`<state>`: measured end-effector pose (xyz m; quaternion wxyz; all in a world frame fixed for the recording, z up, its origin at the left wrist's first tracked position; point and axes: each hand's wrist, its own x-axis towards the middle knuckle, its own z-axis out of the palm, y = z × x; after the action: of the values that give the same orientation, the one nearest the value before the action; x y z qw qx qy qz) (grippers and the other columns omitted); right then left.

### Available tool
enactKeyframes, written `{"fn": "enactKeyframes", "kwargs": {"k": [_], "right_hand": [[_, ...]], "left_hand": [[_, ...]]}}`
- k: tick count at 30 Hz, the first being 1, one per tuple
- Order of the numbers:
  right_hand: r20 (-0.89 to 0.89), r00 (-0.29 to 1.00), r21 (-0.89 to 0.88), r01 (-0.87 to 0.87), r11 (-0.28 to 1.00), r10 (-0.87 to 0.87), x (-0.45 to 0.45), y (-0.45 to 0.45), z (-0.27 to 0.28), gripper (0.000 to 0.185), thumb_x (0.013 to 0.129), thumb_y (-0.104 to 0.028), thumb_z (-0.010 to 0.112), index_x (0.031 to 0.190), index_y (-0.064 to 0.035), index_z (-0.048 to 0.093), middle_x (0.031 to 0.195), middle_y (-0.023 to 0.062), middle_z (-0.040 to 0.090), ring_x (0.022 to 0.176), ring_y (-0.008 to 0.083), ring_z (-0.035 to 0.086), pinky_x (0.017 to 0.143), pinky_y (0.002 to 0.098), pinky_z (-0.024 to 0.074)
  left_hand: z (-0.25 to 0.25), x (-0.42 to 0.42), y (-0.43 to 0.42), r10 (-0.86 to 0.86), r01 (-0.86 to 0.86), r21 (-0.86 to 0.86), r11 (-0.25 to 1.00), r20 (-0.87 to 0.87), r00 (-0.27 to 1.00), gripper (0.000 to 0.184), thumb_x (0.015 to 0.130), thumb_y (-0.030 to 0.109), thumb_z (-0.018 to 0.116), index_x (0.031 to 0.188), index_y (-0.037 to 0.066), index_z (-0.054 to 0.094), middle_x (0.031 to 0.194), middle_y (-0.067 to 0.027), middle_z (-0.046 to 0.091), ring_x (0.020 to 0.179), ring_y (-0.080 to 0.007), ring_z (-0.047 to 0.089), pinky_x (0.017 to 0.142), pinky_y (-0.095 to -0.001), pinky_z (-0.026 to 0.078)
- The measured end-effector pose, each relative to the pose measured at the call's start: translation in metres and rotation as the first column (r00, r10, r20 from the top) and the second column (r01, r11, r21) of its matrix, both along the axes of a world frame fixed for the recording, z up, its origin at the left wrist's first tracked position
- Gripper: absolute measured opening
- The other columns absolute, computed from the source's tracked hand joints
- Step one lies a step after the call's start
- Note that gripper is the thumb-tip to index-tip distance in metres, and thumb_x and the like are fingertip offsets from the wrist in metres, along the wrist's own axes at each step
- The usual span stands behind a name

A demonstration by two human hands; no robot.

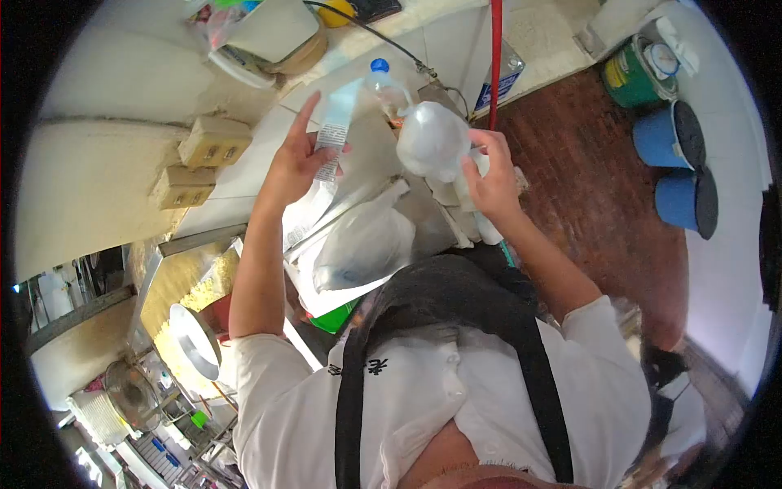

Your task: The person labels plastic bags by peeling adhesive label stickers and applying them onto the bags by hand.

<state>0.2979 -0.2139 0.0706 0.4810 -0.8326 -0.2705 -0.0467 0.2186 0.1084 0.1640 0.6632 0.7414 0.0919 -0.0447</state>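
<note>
My left hand grips a light blue and white plastic packet with small printed text, its index finger stretched out. Pinched in the fingers of my right hand is a rounded, whitish translucent plastic bag; its contents cannot be made out. Below and between my hands, a larger filled white plastic bag lies on a pale surface. A clear plastic bottle with a blue cap stands just beyond the packet.
At left is a metal-framed bin of yellowish popcorn-like pieces with a round metal pan. Wall sockets sit above it. A red upright strip passes beyond my right hand. Blue buckets and a green bucket stand by the right wall.
</note>
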Motion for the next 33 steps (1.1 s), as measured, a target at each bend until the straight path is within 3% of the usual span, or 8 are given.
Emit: {"fn": "enactKeyframes", "kwargs": {"k": [3,7,12,16,19,22,28,33], "right_hand": [[0.218,0.95,0.171,-0.263,0.95,0.224,-0.041,0.046,0.086,0.037,0.09,-0.01,0.067,0.123,-0.0021,0.053,0.106,0.0132,0.062,0.101,0.027,0.06,0.09,0.0376,0.047],[-0.212,0.911,0.481,-0.218,0.849,0.354,-0.087,0.11,0.126,0.046,0.091,-0.01,0.07,0.129,0.0,0.045,0.097,0.0102,0.064,0.095,0.0187,0.062,0.084,0.033,0.0496],[-0.34,0.893,0.55,-0.067,0.832,0.296,-0.108,0.139,0.138,0.055,0.089,-0.014,0.075,0.129,0.001,0.042,0.086,0.0064,0.064,0.083,0.0134,0.062,0.074,0.0268,0.05],[-0.058,0.993,0.13,0.112,0.985,-0.105,-0.147,0.14,0.148,0.06,0.08,-0.02,0.083,0.123,0.0008,0.047,0.085,0.0086,0.063,0.074,0.0157,0.061,0.067,0.0289,0.0508],[0.43,0.903,0.186,-0.081,0.979,-0.007,-0.172,0.146,0.153,0.044,0.08,-0.017,0.082,0.112,-0.0014,0.057,0.082,0.0098,0.063,0.071,0.0191,0.062,0.066,0.0302,0.0507],[0.472,0.88,0.185,-0.153,0.971,0.048,-0.176,0.148,0.161,0.024,0.08,-0.014,0.08,0.098,-0.0032,0.067,0.079,0.0093,0.063,0.07,0.0203,0.062,0.065,0.0316,0.0503],[0.037,0.955,0.236,-0.295,0.926,0.295,-0.175,0.122,0.185,0.014,0.087,-0.014,0.074,0.09,-0.0007,0.07,0.081,0.0067,0.067,0.07,0.0145,0.061,0.065,0.0284,0.0484],[-0.172,0.961,0.247,-0.17,0.954,0.215,-0.15,0.098,0.164,0.016,0.091,-0.016,0.069,0.093,-0.0009,0.069,0.081,0.0037,0.068,0.072,0.01,0.059,0.067,0.0265,0.0473]], "left_hand": [[0.051,-0.033,-0.025,0.009,-0.012,0.043,0.999,0.069,0.998,0.088,0.088,-0.008,0.066,0.159,0.013,0.018,0.096,-0.0128,0.07,0.081,-0.0165,0.064,0.073,-0.0309,0.053],[0.073,-0.077,-0.029,-0.082,0.05,0.228,0.972,0.133,0.988,0.084,0.085,0.001,0.076,0.153,0.007,0.028,0.09,-0.0113,0.072,0.076,-0.0099,0.058,0.07,-0.0228,0.047],[0.064,-0.124,-0.002,-0.029,0.045,-0.105,0.993,0.154,0.988,0.04,0.09,0.002,0.071,0.125,-0.007,0.055,0.095,-0.0079,0.072,0.081,-0.0075,0.062,0.071,-0.0218,0.049],[0.062,-0.153,-0.003,0.128,-0.097,-0.142,0.985,0.225,0.966,0.022,0.096,0.007,0.065,0.112,-0.007,0.065,0.095,-0.0061,0.072,0.079,-0.0068,0.062,0.069,-0.0217,0.049],[0.068,-0.17,-0.01,0.138,-0.135,-0.03,0.99,0.261,0.956,0.021,0.097,0.008,0.064,0.115,-0.004,0.066,0.09,-0.0043,0.072,0.076,-0.0056,0.061,0.068,-0.0219,0.048],[0.068,-0.18,-0.018,0.056,-0.143,0.192,0.971,0.399,0.915,0.021,0.097,0.008,0.063,0.116,-0.001,0.066,0.088,-0.0041,0.072,0.076,-0.006,0.061,0.069,-0.023,0.049],[0.085,-0.19,-0.022,-0.078,-0.012,0.258,0.966,0.336,0.939,0.024,0.097,0.004,0.062,0.12,0.0,0.061,0.104,-0.0058,0.069,0.096,-0.0101,0.06,0.084,-0.0258,0.048],[0.085,-0.182,-0.019,-0.059,0.006,0.18,0.984,0.288,0.956,0.025,0.097,0.002,0.06,0.122,0.0,0.056,0.103,-0.0047,0.067,0.096,-0.0102,0.06,0.085,-0.0251,0.047]]}}
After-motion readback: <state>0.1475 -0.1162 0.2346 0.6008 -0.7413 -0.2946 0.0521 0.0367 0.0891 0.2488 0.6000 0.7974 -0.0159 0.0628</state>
